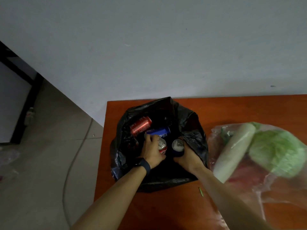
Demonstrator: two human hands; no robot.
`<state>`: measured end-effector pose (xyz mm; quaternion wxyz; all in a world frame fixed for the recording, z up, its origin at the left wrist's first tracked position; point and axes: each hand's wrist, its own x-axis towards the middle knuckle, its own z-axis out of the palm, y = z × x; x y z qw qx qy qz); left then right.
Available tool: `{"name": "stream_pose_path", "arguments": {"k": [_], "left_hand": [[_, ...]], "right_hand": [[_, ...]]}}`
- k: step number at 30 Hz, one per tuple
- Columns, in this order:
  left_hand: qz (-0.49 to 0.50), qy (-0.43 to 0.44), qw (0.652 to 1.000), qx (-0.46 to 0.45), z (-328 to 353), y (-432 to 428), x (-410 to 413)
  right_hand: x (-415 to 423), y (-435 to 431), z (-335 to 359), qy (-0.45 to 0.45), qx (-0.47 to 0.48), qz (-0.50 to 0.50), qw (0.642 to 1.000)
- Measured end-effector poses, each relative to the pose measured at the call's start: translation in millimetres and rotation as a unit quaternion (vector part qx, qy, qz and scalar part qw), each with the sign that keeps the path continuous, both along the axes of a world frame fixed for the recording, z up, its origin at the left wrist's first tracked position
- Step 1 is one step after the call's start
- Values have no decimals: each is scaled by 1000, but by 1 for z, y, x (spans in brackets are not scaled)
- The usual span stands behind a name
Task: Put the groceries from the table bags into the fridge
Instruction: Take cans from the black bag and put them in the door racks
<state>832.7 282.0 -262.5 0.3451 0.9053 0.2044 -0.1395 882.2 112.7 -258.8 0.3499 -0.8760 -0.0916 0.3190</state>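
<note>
An open black plastic bag sits on the orange-brown table. Inside it lie a red cola can and a blue Pepsi can on their sides. My left hand grips an upright red can inside the bag. My right hand grips a dark blue can, also upright, beside it. To the right lies a clear plastic bag holding a white radish, a green cabbage and something red.
A grey wall rises behind the table. The tiled floor lies to the left, with a pale hose or cable curving across it and a dark-framed white panel at far left. A small green scrap rests on the table.
</note>
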Motion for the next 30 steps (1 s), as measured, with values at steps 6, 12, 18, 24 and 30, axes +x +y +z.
{"name": "stream_pose_path", "arguments": {"k": [6, 12, 18, 24, 30], "left_hand": [[-88, -12, 996, -8, -7, 5, -11], [-120, 11, 993, 17, 9, 8, -14], [-160, -36, 986, -1, 58, 7, -21], [-232, -125, 965, -5, 138, -11, -27], [-302, -200, 932, -27, 206, -99, -45]], "right_hand": [[-17, -6, -4, -23, -58, 53, 997], [-27, -6, 7, -29, -43, 6, 999], [-59, -29, 59, -22, 46, -50, 997], [-102, -83, 120, -39, 165, -127, 977], [-161, -170, 171, -131, 210, -236, 940]]}}
